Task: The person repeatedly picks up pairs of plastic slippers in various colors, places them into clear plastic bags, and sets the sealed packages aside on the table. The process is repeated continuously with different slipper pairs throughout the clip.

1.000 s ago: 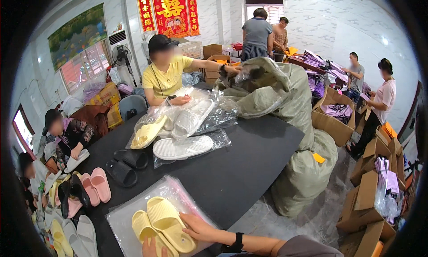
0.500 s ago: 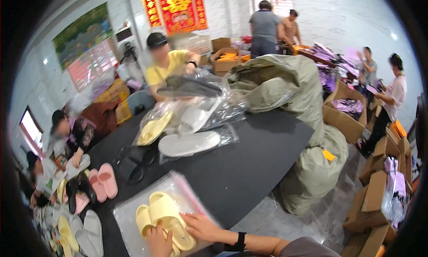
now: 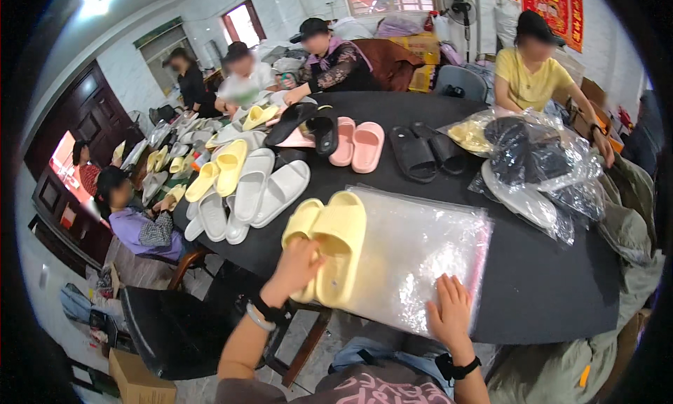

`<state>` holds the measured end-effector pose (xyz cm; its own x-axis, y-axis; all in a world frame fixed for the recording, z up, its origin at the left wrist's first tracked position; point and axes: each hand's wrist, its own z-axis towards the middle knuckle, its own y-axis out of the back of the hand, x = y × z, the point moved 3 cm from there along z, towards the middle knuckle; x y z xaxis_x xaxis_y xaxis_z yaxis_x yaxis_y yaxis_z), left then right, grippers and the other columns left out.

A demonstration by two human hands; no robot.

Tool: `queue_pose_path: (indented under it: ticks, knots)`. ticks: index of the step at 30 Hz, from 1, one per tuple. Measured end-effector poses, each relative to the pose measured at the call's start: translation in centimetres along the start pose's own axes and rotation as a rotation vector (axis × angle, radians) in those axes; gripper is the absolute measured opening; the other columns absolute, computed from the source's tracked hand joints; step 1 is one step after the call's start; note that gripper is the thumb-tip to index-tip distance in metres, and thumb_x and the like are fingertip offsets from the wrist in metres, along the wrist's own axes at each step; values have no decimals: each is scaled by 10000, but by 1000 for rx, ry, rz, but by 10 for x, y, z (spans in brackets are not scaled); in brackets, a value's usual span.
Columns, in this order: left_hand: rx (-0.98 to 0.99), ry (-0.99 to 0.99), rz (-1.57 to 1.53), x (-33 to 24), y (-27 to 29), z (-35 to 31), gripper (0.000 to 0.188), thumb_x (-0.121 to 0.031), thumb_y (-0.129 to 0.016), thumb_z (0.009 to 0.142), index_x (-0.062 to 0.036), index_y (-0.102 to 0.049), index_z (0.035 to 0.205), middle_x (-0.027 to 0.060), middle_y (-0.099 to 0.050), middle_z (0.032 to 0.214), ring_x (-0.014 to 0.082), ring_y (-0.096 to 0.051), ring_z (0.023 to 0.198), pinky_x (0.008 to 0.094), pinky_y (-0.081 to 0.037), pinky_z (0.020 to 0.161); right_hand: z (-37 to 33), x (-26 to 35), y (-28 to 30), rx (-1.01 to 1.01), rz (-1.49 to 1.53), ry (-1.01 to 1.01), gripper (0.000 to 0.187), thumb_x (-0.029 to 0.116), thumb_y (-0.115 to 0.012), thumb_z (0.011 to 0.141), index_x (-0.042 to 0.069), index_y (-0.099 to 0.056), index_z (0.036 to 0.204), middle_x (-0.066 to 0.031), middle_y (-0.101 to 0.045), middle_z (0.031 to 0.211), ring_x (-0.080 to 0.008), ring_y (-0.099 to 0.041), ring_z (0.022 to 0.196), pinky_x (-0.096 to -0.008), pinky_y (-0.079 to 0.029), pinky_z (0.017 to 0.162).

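Observation:
My left hand grips a pair of pale yellow slide slippers, its fingers closed at their inner edges. The pair stands side by side, toes away from me, over the left edge of the clear plastic bags. How far it is raised from the table I cannot tell. On the right part of the bags, by their pink-striped edge, my right hand lies flat with its fingers stretched out and nothing in them.
The black table carries grey slippers, pink slippers and black slippers. Bagged slippers lie at the right, near a person in yellow. Other people sit along the left side. A black chair stands left of me.
The view has swung left. The yellow slippers have gone from the middle of the bags to their left edge, with my left hand on them. My right hand has left the slippers for the bags.

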<state>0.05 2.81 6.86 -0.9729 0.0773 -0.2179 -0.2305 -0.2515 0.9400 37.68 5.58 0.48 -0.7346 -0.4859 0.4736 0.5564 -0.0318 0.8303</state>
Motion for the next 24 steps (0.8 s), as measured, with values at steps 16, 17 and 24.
queue_pose_path:
  ticks: [16, 17, 24]
  knots:
    - [-459, 208, -100, 257, 80, 124, 317, -134, -626, 869, -74, -682, 1175, 210, -628, 1243, 364, -582, 1168, 430, -466, 967, 5, 7, 1, -31, -52, -31, 548, 323, -605, 901, 56, -537, 1375, -135, -514, 1441, -340, -422, 1367, -500, -256, 1148]
    - [-419, 111, -120, 226, 49, 124, 344, -146, -636, 874, -54, -655, 1205, 216, -603, 1282, 372, -552, 1207, 436, -436, 1008, 4, 4, 0, -36, -74, -41, 547, 324, -601, 905, 50, -536, 1374, -137, -513, 1441, -340, -424, 1366, -498, -260, 1146]
    - [148, -207, -46, -31, -47, 6, 580, -363, -567, 957, -51, -469, 1436, 212, -407, 1509, 408, -336, 1418, 564, -223, 1166, 5, 6, -4, -8, -94, 16, 546, 320, -567, 931, 30, -510, 1390, -157, -503, 1446, -346, -408, 1384, -489, -279, 1140]
